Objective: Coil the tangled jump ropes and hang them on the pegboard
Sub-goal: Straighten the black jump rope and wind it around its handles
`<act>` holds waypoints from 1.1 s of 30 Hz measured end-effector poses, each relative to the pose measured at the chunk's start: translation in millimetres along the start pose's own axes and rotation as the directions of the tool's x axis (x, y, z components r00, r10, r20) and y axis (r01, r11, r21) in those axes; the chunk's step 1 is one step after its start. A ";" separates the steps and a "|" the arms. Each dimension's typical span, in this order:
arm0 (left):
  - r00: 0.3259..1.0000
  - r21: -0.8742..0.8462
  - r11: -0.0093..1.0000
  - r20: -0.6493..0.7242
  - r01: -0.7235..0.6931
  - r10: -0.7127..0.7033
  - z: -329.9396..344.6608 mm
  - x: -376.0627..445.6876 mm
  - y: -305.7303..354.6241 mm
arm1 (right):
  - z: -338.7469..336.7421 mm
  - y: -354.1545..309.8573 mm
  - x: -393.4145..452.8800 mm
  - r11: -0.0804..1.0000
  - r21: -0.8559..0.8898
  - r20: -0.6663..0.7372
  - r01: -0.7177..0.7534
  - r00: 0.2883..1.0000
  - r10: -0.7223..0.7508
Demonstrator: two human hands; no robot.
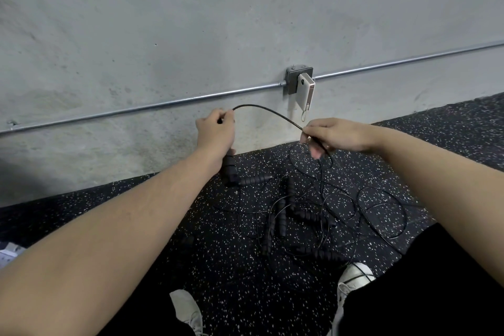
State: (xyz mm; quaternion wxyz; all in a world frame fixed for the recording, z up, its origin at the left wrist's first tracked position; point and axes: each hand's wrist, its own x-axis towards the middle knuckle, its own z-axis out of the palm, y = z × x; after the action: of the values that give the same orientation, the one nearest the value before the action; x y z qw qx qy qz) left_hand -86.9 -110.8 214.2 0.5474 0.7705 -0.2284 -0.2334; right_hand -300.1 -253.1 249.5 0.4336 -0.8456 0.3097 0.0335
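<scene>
Jump ropes [308,215]: black tangle of thin cords and ribbed handles on the speckled floor [218,267], between the white shoes [354,277], near the concrete wall [191,22].
Conduit [163,103]: runs along the wall to a metal box [293,80] with a white device [306,90] on it.
Left hand [215,131]: fingers curled round a ribbed handle [229,169], cord [270,113] leaving at the fingertips.
Right hand [332,135]: pinches the same cord, which arches between both hands.

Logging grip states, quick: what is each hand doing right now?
Left hand: pinches the black rope.
Right hand: grips the same rope.
</scene>
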 end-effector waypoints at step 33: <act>0.962 0.247 0.933 0.146 -0.263 0.233 9.9 -66.9 34.7 | -7.8 9.1 -73.5 0.995 -0.084 -0.003 0.045 0.999 -0.045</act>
State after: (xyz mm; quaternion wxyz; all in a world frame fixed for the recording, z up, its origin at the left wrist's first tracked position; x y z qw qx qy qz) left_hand -148.9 -87.7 251.6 0.4510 0.7869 -0.3838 -0.1735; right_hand -366.0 -226.6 271.7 0.3974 -0.8699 0.2901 0.0346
